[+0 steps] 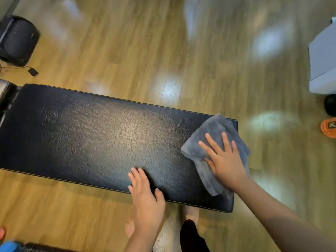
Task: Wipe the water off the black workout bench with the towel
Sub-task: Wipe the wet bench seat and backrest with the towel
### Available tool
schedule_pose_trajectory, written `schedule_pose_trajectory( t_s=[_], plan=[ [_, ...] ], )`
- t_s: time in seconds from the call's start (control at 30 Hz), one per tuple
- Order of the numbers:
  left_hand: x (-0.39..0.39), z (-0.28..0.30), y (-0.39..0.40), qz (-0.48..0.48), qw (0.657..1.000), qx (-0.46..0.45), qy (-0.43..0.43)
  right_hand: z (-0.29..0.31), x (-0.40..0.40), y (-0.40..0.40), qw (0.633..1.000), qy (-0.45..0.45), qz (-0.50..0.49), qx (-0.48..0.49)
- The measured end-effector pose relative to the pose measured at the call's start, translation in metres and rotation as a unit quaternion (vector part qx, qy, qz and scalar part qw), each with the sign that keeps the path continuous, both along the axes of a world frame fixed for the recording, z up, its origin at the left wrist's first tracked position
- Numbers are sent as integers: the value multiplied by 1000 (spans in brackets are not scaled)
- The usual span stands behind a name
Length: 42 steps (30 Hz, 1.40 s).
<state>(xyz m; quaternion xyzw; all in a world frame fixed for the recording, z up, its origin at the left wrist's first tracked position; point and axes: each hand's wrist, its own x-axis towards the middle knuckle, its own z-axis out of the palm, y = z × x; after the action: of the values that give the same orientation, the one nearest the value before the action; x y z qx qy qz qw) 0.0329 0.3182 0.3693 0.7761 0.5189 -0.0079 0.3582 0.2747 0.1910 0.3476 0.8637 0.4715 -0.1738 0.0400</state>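
While pressed flat, crumpled grey towel (216,140), glossy bench (101,135)

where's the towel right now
In the head view the grey towel lies on the right end of the black bench, pressed flat under the right hand.

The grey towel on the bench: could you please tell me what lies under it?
The grey towel covers the black workout bench's right end; any water beneath is hidden.
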Motion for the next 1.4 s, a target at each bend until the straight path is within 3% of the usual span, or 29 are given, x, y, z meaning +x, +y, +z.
schedule_pose_trajectory(
  t_s=[0.17,0.3,0.5,0.67,0.9,1.1,1.17,1.27,1.4],
  plan=[
    [12,-2,-18,59,998,-28,1,-2,23,83,994,8,-106,17],
    [18,-5,-31,73,997,-32,-12,-2,-17,108,999,13,-31,31],
    [16,-11,-44,49,997,-28,-59,-13,-90,19,988,-10,150,45],
    [13,-16,-63,63,995,-12,-81,-11,-52,-57,980,-19,197,36],
    [34,-10,-85,92,993,-32,-63,-9,41,-29,996,0,89,33],
    [84,-5,-131,175,980,-35,-86,-5,47,44,998,29,31,41],
    [104,0,-150,244,960,-34,-133,-8,29,48,993,23,102,51],
    [131,6,-164,414,898,-15,-144,-6,-12,21,967,32,254,21],
    [144,15,-172,629,766,-30,-128,-1,-40,-42,954,69,292,-11]
  ],
)
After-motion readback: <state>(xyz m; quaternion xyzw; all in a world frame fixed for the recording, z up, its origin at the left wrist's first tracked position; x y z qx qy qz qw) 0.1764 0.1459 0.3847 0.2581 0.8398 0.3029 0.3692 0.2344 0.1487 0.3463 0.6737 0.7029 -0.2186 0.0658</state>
